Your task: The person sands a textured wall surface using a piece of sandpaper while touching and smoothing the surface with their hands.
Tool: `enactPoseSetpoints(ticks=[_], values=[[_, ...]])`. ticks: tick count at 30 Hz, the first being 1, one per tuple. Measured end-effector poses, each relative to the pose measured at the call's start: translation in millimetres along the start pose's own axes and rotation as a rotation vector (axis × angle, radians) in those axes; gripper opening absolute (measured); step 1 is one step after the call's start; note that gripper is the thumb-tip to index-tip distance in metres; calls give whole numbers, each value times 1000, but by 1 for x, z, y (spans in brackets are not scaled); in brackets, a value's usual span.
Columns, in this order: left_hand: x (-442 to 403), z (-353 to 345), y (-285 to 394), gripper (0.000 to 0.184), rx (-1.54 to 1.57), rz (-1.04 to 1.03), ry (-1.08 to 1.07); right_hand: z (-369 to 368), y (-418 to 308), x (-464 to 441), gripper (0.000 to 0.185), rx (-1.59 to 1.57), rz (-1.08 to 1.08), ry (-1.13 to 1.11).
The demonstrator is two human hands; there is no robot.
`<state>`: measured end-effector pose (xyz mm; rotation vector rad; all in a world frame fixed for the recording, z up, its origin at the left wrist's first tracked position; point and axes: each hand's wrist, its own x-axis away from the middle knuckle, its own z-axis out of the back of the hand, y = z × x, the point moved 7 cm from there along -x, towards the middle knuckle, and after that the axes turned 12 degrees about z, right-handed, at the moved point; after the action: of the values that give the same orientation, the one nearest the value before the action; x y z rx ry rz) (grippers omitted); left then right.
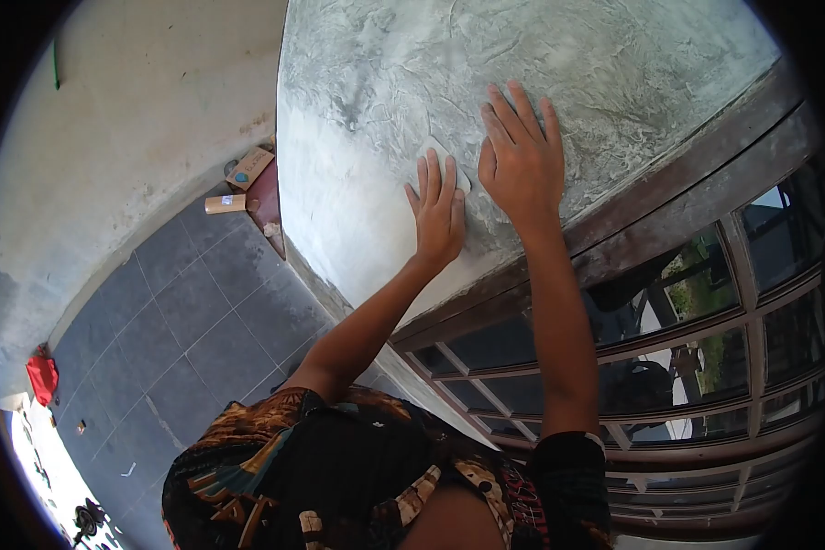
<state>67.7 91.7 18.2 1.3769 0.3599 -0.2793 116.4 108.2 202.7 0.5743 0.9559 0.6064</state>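
My left hand (440,211) presses a thin pale sheet (463,180) flat against the grey, streaky plastered wall (367,110). Corners of the sheet show past the fingers; its kind is not clear, and most of it is hidden under the hand. Higher up and to the right, my right hand (527,165) lies on the same wall with its fingers stretched out and a little apart. Nothing shows in it. Both arms reach up from the bottom of the view.
A brown wooden frame with glass panes (660,284) borders the wall at right. Dark floor tiles (192,302) lie below left. Small cardboard boxes (250,168) stand in the corner by a reddish-brown board (266,203). A red bag (42,376) is at far left.
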Motion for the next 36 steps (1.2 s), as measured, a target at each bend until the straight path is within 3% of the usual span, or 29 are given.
enactPoseSetpoints(ticks=[2,5,9,13,17,20,24,27,29,34,36], values=[[-46,31,25,53,148,-33,148,0,-3,5,29,-22,-24,-24],[-61,39,34,53,126,-50,160,1,-2,3,29,-20,-13,-26],[23,-2,-5,53,-9,11,2,0,-2,3,29,-23,-20,-14],[-52,33,39,54,118,-53,158,1,-2,2,29,-12,-19,-17],[-36,26,41,54,147,-108,156,1,-1,2,29,-21,-19,-3],[16,-6,7,53,50,-42,1,-2,0,2,29,-22,-23,-18],[-60,39,66,55,150,-141,132,0,-2,2,30,-32,-31,-17],[-32,22,52,56,122,-123,86,2,-2,4,29,-8,-9,-3],[7,8,45,57,123,-7,-66,2,-1,1,30,-2,-4,13],[-66,39,79,58,120,-208,125,2,-1,3,33,13,-16,24],[-52,30,73,57,109,-187,102,2,0,5,33,-9,-31,13]])
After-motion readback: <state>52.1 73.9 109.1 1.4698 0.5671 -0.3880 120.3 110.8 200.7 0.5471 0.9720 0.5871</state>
